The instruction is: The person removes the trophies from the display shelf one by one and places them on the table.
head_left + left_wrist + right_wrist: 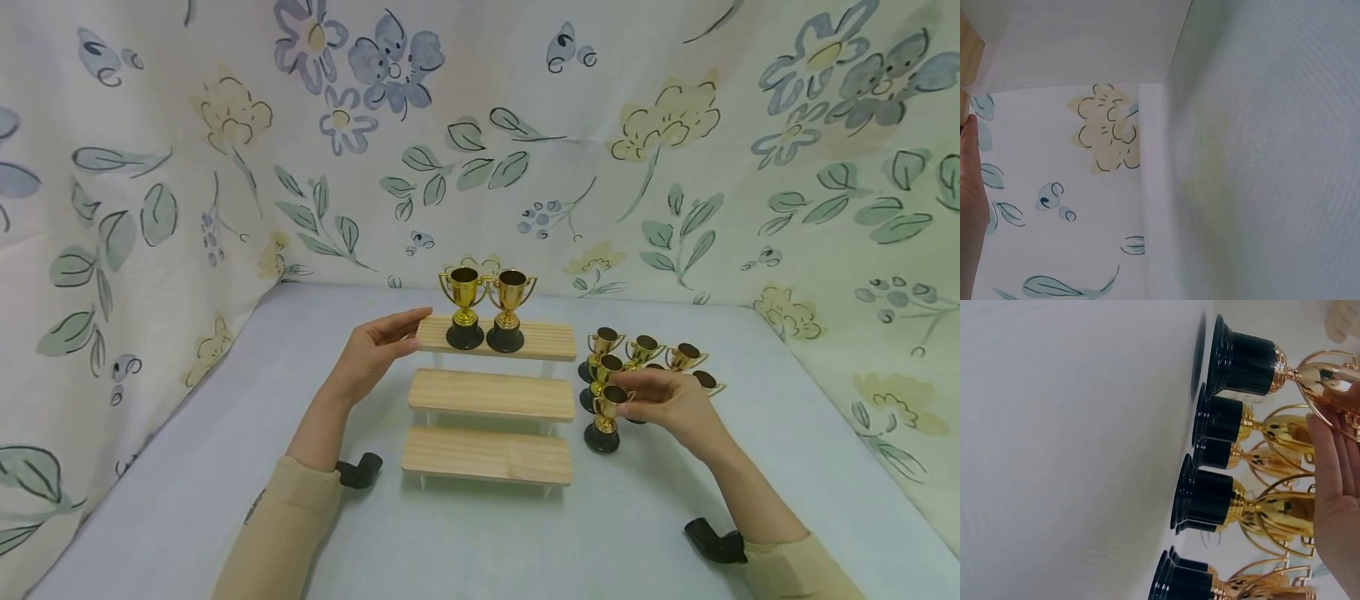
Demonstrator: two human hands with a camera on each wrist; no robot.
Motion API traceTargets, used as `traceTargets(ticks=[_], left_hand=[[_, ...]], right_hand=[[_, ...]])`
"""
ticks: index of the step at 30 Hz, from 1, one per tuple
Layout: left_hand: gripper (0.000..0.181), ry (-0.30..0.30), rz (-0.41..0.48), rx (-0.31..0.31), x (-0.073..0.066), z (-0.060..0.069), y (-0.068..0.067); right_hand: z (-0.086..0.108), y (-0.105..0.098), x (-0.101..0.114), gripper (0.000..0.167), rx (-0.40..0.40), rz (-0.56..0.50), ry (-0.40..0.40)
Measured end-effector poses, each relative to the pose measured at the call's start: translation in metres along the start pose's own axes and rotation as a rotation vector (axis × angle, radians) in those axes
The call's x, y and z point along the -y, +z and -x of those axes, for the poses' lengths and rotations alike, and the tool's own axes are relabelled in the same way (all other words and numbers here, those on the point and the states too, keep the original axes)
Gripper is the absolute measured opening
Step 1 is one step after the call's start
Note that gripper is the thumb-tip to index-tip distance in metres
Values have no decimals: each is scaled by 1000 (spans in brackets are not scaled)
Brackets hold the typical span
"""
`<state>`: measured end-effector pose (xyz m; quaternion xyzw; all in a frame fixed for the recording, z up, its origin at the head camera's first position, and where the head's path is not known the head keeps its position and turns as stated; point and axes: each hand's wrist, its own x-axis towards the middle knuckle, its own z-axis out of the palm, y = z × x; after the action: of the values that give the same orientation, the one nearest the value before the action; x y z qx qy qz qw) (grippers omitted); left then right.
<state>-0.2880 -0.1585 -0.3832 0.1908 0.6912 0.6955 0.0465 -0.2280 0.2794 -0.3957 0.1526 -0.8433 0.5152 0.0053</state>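
Note:
Two gold trophies with black bases [464,310] [507,310] stand side by side on the top wooden shelf [551,339]. My left hand [367,360] grips that shelf's left end, thumb at the front edge; the left wrist view shows part of the hand [971,200] by the wood [969,53]. To the right of the shelves, my right hand [678,410] pinches the front trophy [604,421] near its rim. In the right wrist view this trophy [1247,362] shows a narrow gap between base and table, and my hand [1338,500] partly covers its cup.
Several trophies [643,350] [684,358] stand grouped behind and beside my right hand. Two lower wooden shelves [491,394] [486,455] step down toward the front. Floral cloth [465,200] hangs behind the white table [480,542] and along its sides.

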Motion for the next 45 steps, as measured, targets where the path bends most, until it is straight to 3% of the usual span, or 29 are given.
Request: traceTargets(ticks=[27, 37, 45], left_hand=[[55, 2, 17, -5, 1, 0, 0], [55, 4, 11, -1, 1, -1, 0], [56, -3, 0, -5, 0, 0, 0]], right_hand=[[0, -2, 0, 41, 28, 61, -14], [-2, -7, 2, 33, 29, -17, -101], [-12, -12, 20, 32, 2, -27, -151]])
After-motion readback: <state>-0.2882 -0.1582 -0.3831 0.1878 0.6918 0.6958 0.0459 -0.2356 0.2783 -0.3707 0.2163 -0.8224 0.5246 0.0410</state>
